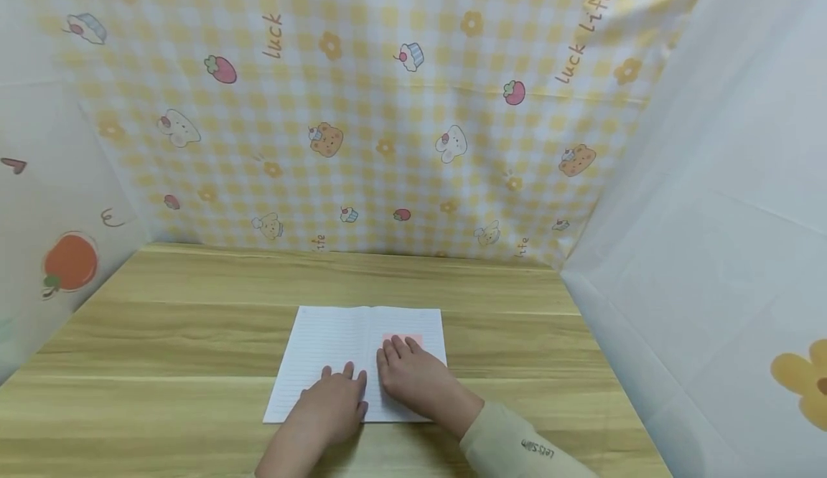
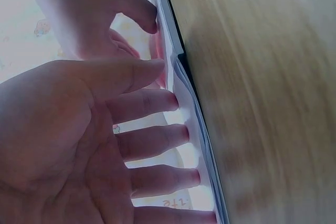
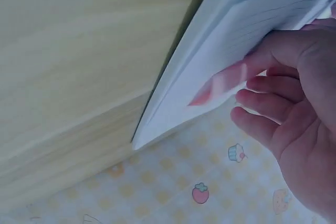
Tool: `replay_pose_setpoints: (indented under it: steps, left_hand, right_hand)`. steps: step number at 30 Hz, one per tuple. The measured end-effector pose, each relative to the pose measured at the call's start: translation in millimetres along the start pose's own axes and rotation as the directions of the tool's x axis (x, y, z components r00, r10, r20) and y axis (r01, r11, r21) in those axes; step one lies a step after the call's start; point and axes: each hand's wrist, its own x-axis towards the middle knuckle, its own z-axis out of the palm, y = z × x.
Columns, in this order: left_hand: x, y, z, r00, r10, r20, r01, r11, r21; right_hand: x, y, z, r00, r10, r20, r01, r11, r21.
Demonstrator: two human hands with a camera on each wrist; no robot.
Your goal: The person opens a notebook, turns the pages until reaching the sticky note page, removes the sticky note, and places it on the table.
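Note:
An open notebook (image 1: 323, 341) with lined white pages lies flat on the table. On its right page is a small pink slip of paper (image 3: 203, 97), like a sticky note, partly covered by my right hand (image 1: 416, 379). The fingers of that hand reach over the slip, close together and slightly bent; in the right wrist view the thumb lies beside it, near the page. My left hand (image 1: 332, 405) rests near the lower middle of the notebook with its fingers (image 2: 152, 141) straight and spread, fingertips pressing on the page.
The wood-grain table (image 1: 161, 363) extends around the notebook. A yellow checked cloth (image 1: 362, 105) with cartoon prints hangs along its back edge. White sheets stand at the left (image 1: 39, 198) and right (image 1: 730, 263) sides.

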Motion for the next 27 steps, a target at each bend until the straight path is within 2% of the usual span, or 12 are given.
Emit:
replay_pose_setpoints:
  steps: [3, 6, 11, 13, 20, 23, 27]
  left_hand:
    - [0.0, 0.1, 0.3, 1.0, 0.003, 0.001, -0.003, 1.0, 0.008]
    - [0.4, 0.1, 0.7, 1.0, 0.006, -0.003, -0.006, 1.0, 0.019]
    - [1.0, -0.6, 1.1, 1.0, 0.004, -0.01, -0.004, 1.0, 0.02]
    - [1.0, -0.7, 1.1, 1.0, 0.0, -0.01, 0.0, 1.0, 0.017]
    - [1.8, -1.3, 1.2, 1.0, -0.006, -0.006, 0.006, 1.0, 0.014]
    - [1.7, -1.5, 0.7, 1.0, -0.006, -0.009, 0.006, 1.0, 0.015]
    - [1.0, -1.4, 0.3, 1.0, -0.002, -0.011, 0.002, 1.0, 0.014]
  right_hand:
    - [3.5, 1.1, 3.3, 1.0, 0.022, 0.017, -0.022, 1.0, 0.004]
    - [7.3, 2.1, 6.6, 0.994, 0.091, 0.062, -0.096, 0.993, 0.072]
    - [12.2, 2.7, 11.2, 0.964, 0.178, 0.196, -0.226, 0.94, 0.255]
    - [13.3, 2.3, 12.0, 0.957, 0.178, 0.23, -0.24, 0.93, 0.278]
    - [14.8, 1.4, 8.1, 0.95, 0.174, 0.26, -0.245, 0.93, 0.273]
    - [15.4, 3.8, 6.3, 0.942, 0.175, 0.287, -0.268, 0.907, 0.324]
    - [15.0, 9.2, 3.8, 0.932, 0.175, 0.318, -0.303, 0.857, 0.417]
